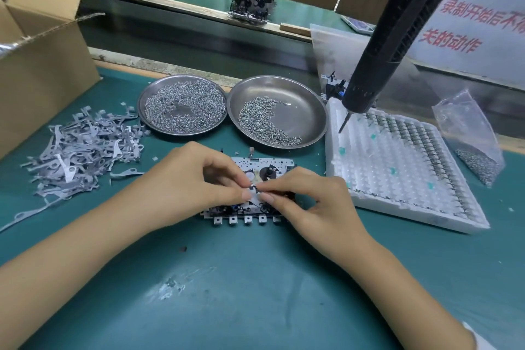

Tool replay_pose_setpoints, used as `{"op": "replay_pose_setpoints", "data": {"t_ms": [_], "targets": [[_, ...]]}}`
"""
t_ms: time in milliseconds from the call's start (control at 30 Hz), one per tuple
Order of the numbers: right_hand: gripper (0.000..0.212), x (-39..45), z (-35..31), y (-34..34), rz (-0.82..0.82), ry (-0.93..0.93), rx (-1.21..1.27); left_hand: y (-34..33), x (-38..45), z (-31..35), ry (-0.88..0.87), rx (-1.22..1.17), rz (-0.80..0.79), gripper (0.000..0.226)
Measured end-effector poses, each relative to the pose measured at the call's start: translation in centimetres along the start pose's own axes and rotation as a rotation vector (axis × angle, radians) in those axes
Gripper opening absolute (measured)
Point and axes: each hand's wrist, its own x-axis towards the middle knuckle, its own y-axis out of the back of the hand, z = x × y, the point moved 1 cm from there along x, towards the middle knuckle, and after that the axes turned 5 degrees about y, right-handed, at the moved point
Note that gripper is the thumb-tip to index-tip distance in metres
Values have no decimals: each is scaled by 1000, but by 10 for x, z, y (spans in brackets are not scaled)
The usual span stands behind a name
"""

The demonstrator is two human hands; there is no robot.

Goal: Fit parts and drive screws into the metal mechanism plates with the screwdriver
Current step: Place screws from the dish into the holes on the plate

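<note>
fingers [246, 195] pinching small part [254, 190], over plate [244, 163]

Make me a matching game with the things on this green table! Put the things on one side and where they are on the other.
Things:
1. pile of grey metal levers
2. screwdriver
3. mechanism plate
4. cardboard box

Places:
A. under both hands
B. hanging above the white tray
C. far left edge
D. left of the two steel dishes

Pairs: 1-D, 2-B, 3-A, 4-C
</note>
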Motion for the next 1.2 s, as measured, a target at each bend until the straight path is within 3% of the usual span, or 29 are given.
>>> {"op": "replay_pose_setpoints", "data": {"t_ms": [500,600,700,800,900,967,1067,1201], "targets": [[18,-2,-2,0,0,-65,49,0,-5,8,-155,137,21,29],[18,-2,0,0,99,-17,37,11,4,6,-246,92,284,9],[21,4,1,1,197,79,-76,35,21,-1,-287,411,667,18],[26,19,3,6,234,106,-213,51,44,-10,-57,706,676,35],[34,46,5,10,163,3,-295,52,58,-14,102,835,580,34],[39,63,12,9,21,-112,-384,53,63,-14,111,807,604,26],[30,81,24,4,-164,-314,-562,53,66,-14,95,733,657,18],[17,91,28,5,-94,-421,-499,51,60,-17,-27,657,761,11]]}}
